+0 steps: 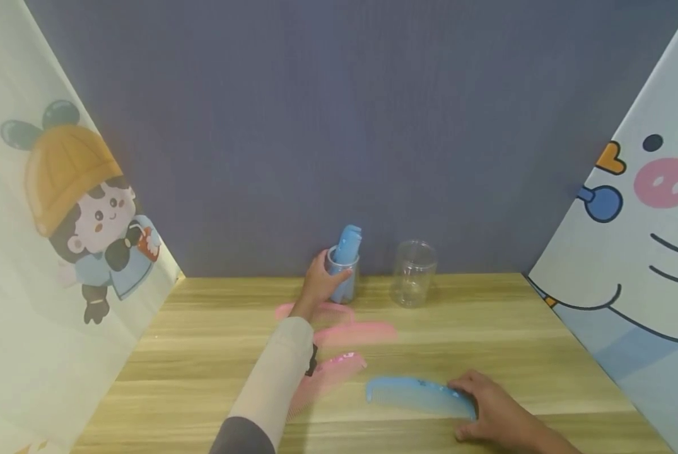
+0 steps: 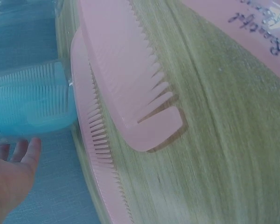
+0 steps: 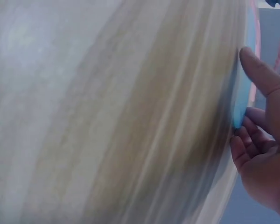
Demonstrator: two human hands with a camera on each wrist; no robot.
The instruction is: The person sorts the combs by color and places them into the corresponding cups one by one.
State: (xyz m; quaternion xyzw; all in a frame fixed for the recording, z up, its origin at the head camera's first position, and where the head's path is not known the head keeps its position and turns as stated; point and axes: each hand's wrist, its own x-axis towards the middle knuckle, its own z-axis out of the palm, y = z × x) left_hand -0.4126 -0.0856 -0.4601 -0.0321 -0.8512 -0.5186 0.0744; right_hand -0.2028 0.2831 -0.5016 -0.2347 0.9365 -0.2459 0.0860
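Observation:
At the back of the table, my left hand point(image 1: 320, 282) grips a clear cup point(image 1: 347, 290) from its left side, thumb across the front. Blue combs point(image 1: 349, 244) stand in that cup, their upper ends above the rim; how many cannot be told. In the left wrist view, a blue comb's teeth point(image 2: 32, 93) show through the clear wall, beside the fingers. Near the front right, my right hand point(image 1: 494, 413) pinches the right end of another blue comb point(image 1: 409, 391), which lies low over the table with its teeth toward me.
Three pink combs lie near my left arm: one at the back point(image 1: 327, 310), one in the middle point(image 1: 367, 331), one nearer point(image 1: 333, 378). A second clear cup point(image 1: 415, 274) stands right of the gripped one. A dark panel point(image 1: 339, 126) closes the table's back.

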